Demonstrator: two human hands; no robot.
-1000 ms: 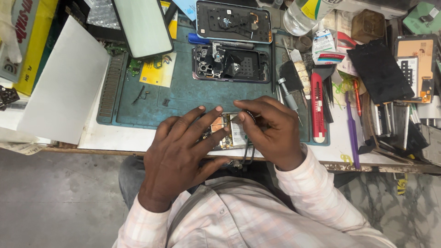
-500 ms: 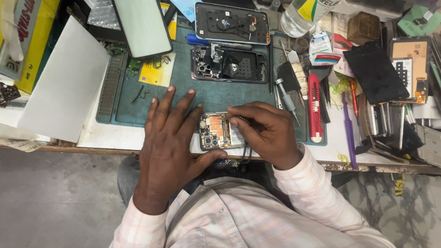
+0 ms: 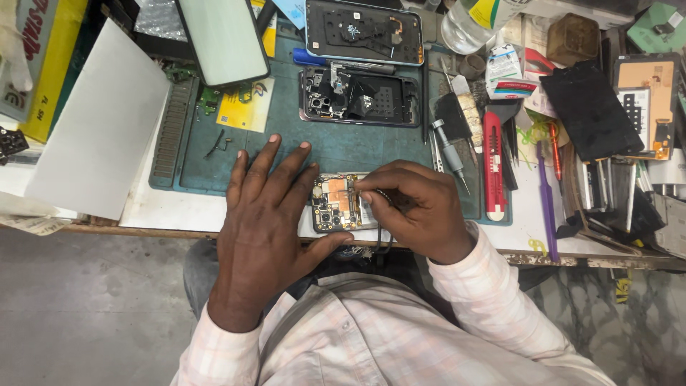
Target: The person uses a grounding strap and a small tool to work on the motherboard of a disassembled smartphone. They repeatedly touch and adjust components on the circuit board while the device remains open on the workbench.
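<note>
Down at 6 o'clock on the green work mat (image 3: 286, 154), right at the near edge of the counter (image 3: 153, 207), sat a small phone circuit board (image 3: 337, 204) with copper shielding and camera modules showing. Left hand (image 3: 268, 221) was spread flat, fingers fanned toward 12 o'clock and thumb hooked under the board's lower edge, so it was basically pinning the board from the 9 o'clock side. Right hand (image 3: 414, 207) was curled tight, fingertips pinched on a thin dark tool, tweezers I think, though the tip was hidden behind the fingers, working at the board's 3 o'clock edge.

My take on doing this bit well: keep the flat hand's weight on the mat, not on the board, since those boards flex. Rest the heel of the pinching hand on the counter so the tip doesn't skate across components. Go in low and lift gently.

Up at 12 o'clock from the board lay an opened phone frame (image 3: 361, 96), with a back cover (image 3: 364, 32) beyond it. A red utility knife (image 3: 493, 161) and a screwdriver (image 3: 450, 154) sat out at 2 o'clock, near enough to grab.
</note>
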